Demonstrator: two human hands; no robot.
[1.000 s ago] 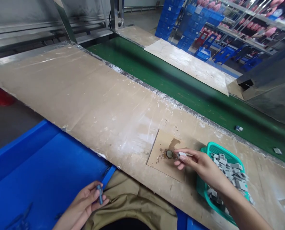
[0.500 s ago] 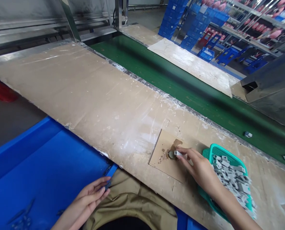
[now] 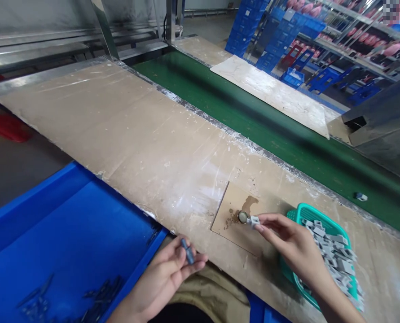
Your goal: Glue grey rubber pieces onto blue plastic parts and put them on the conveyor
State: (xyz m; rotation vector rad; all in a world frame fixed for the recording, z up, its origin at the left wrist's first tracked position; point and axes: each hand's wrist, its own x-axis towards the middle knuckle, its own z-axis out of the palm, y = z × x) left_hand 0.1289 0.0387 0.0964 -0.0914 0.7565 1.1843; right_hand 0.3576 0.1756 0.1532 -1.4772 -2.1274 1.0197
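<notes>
A small grey block is pinched by its outer end between thumb and fingers of the right hand, over a flat board on the surface. Its other end points toward a shallow round cap; whether the two touch, I cannot tell. The grip at the far end probably leaves the end nearest the cap free and the fingertips clear of its rim. Dark wet-looking stains spread on the board around the cap, so the board may be there to catch drips.

The left hand, palm turned up at the surface's near edge, holds a slim blue piece between thumb and fingers. Most of the piece's length is exposed, perhaps to keep it easy to take or turn.

Just right of the board, a green basket full of similar grey blocks stands close beside the right hand, likely for a short reach. A blue tray lies below the near edge, with dark slim parts heaped in it, handy to the left hand. Beyond the surface's far edge runs a green belt carrying one small piece toward its right end.
</notes>
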